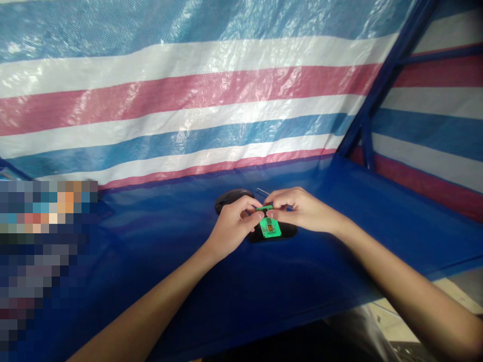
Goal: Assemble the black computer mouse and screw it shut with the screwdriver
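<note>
A green circuit board (270, 229) with a small dark component on it lies over a black mouse base (290, 230) on the blue table. My left hand (236, 221) pinches the left side of the board's far end between thumb and fingers. From the other side, my right hand (302, 208) closes on the same end, thumb and fingertips at a small raised green piece (265, 207). Behind my left hand rests a black mouse shell (232, 197), partly covered by the fingers. A thin metal rod (263, 191) shows just behind my right fingers; its other end is hidden.
The blue table cover (188, 291) spreads around both hands. A striped tarp wall (181, 100) rises behind the table. A dark blue frame post (372, 100) slants up at the right. The left edge of the view is blurred into blocks.
</note>
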### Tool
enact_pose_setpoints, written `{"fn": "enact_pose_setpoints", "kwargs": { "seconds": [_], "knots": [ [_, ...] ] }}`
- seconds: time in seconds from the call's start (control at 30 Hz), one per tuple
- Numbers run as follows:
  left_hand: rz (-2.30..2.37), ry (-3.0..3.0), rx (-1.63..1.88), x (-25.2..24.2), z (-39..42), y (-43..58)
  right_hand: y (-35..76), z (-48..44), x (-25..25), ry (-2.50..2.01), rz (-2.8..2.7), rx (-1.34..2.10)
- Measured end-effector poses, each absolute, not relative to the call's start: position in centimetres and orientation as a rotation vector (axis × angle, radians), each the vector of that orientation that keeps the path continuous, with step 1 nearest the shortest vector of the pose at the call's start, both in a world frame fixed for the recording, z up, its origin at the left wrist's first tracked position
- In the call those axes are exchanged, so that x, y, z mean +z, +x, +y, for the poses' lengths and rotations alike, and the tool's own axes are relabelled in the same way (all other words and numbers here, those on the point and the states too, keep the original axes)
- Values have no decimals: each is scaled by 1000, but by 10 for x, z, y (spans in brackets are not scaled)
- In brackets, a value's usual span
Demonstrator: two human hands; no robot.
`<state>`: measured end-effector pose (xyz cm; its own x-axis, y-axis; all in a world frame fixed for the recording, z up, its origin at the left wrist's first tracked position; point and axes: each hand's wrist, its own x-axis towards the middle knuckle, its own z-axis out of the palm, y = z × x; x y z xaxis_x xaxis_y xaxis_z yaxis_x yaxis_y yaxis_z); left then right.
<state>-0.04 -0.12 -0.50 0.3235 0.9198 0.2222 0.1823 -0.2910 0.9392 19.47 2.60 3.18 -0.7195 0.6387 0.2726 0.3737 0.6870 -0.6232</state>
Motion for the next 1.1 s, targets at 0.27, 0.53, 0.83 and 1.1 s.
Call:
{"fn": "enact_pose_setpoints", "kwargs": {
  "seconds": [0.27, 0.53, 0.83, 1.1],
  "knots": [
    [1003, 1772, 946, -6, -1, -1, 194, 24, 35, -796, -2335, 792],
    [976, 1776, 975, -7, -3, -1, 195, 26, 31, -770, -2336, 850],
    [981, 1745, 994, -6, 0, -3, 195, 27, 29, -787, -2392, 841],
    [993, 1701, 1073, -4, 0, -2, 194, 25, 29, -857, -2346, 889]
  ]
}}
